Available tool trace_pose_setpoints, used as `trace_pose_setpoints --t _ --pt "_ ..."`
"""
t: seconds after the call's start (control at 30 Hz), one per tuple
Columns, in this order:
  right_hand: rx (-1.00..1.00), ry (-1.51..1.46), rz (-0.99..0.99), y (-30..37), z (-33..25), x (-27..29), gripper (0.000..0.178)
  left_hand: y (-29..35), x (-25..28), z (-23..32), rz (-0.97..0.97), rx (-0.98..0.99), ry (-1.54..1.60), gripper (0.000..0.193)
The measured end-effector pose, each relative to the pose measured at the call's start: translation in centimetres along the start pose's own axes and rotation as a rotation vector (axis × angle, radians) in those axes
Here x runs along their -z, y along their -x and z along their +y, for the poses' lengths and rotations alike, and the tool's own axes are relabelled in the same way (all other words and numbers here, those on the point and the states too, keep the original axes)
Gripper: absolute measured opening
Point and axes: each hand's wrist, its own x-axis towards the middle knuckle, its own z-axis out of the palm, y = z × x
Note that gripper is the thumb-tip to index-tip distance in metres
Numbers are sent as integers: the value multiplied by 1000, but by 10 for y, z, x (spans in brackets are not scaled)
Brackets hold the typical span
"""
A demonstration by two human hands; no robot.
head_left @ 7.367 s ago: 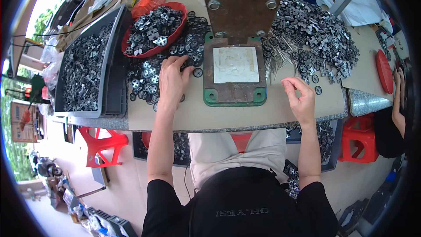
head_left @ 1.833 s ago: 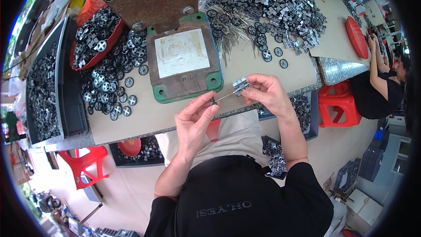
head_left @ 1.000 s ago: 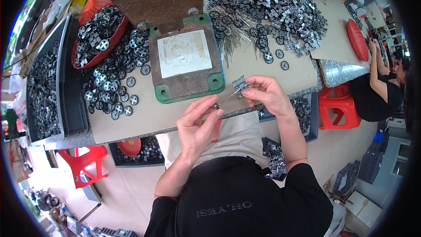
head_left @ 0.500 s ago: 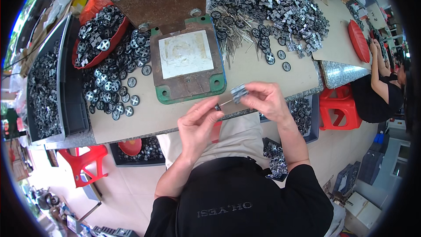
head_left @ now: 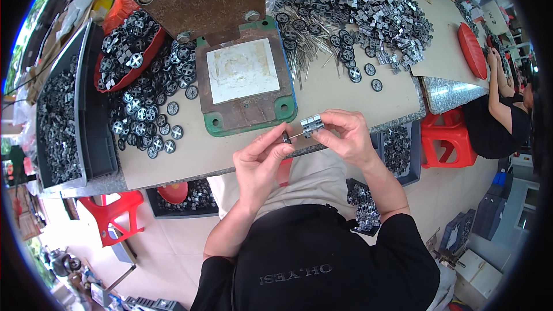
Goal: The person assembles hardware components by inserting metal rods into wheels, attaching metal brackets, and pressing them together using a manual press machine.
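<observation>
Okay, so the left hand has thumb and fingers pinched close on a small black round plastic wheel, and a thin silvery metal rod runs from that wheel toward the right hand, whose thumb and fingers hold a shiny grey ridged block. All of it is up over the near edge of the tan-covered worktable, just on the near-right side of the green-and-brown metal press base with its white square plate. The rod looks like it meets the left side of the block, but I honestly can't tell how far in it sits, if at all. My take on doing this bit well: grip the wheel right by its hub so the rod doesn't wobble, and tilt the block until rod and block share one line. Light, straight pressure beats shoving, since a thin rod pushed at an angle could bend or scrape. If it snags, I'd roll the wheel slightly between the fingertips rather than force it. I'd also keep the right fingertips off the far side of the block, so a rod poking through has room.
</observation>
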Motion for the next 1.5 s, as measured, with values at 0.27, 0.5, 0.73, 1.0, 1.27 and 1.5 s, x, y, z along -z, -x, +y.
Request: trace_pose_setpoints --t 0.27,0.5,0.73,1.0,1.27,1.5 --pt "-95 -114 10 3 6 -14 18 3 -9 0 -13 -14 -113 38" --pt "-115 -35 -165 1 -13 -9 28 -1 -5 -5 -70 91 147 37" --pt "-109 683 475 -3 -21 58 27 -1 1 -11 -36 201 274 26" --pt "-188 851 555 -9 0 96 20 -5 -7 -10 -50 203 290 22" --pt "-186 -121 175 9 3 9 25 -3 -9 -10 -11 130 217 24" --pt "48 145 124 7 -4 -22 31 -1 -8 -5 46 28 83 27"
